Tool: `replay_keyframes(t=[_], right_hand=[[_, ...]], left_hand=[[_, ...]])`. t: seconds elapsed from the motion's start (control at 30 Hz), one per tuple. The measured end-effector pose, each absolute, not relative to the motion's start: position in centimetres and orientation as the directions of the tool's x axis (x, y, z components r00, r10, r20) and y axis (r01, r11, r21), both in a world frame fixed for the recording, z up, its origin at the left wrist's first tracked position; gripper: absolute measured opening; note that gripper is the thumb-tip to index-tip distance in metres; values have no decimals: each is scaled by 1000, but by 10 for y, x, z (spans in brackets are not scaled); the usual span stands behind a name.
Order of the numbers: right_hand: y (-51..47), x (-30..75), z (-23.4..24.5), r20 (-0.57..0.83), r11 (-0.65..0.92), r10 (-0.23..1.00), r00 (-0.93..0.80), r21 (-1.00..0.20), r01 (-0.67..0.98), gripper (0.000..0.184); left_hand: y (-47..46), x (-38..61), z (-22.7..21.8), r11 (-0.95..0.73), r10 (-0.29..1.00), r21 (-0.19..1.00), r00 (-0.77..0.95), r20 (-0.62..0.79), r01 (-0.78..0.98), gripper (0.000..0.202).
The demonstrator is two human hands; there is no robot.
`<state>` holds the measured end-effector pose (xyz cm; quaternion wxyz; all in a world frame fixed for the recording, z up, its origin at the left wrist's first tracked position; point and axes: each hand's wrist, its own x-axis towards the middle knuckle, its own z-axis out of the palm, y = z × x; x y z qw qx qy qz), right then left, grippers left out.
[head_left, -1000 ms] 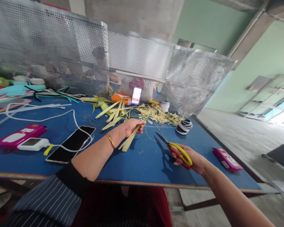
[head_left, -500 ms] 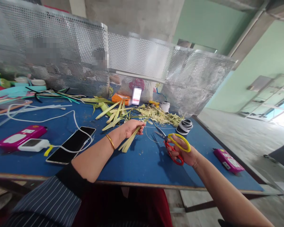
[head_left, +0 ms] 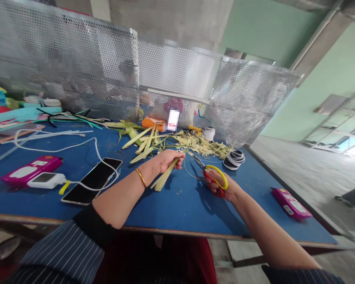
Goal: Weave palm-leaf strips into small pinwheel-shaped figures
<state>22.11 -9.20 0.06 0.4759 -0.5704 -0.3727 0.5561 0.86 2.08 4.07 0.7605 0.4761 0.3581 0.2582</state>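
Note:
My left hand [head_left: 168,159] is closed around a bunch of pale green corn husk strips [head_left: 160,183], whose wide ends hang down toward me and whose narrow tips poke out past the fingers. To its right, my right hand [head_left: 224,184] grips scissors [head_left: 199,162] with one yellow and one red handle loop. Their blades are slightly apart and point up and left, close to the husk tips. A thin pale wire [head_left: 185,170] curves on the table between the two hands. Behind the left hand lie loose corn husks [head_left: 142,154].
On the blue table [head_left: 177,213], husk scraps [head_left: 199,145] and a black-and-white roll [head_left: 234,159] lie beyond my hands. A phone [head_left: 91,181], a cabled white device [head_left: 45,180] and a magenta box [head_left: 32,170] are left; another magenta box [head_left: 291,203] is right. A perforated screen [head_left: 177,71] stands behind.
The scissors have moved left and closer to the husk tips, and their blades look less widely spread. My left hand keeps its hold on the husks. The view has shifted slightly.

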Motion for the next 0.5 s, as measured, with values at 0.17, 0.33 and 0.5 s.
replay_keyframes(t=[0.17,0.33,0.5], right_hand=[[-107,237,-1,-211,-233,960,185,-967,105,52],[-137,275,-5,8,-199,966,257,-613,764,46],[-156,301,0,13,-351,936,352,-53,935,43]], left_hand=[[26,3,46,374,781,921,573,-247,-113,23],[30,-2,56,342,832,923,514,-211,-175,26],[26,-8,64,319,850,921,497,-174,-223,24]])
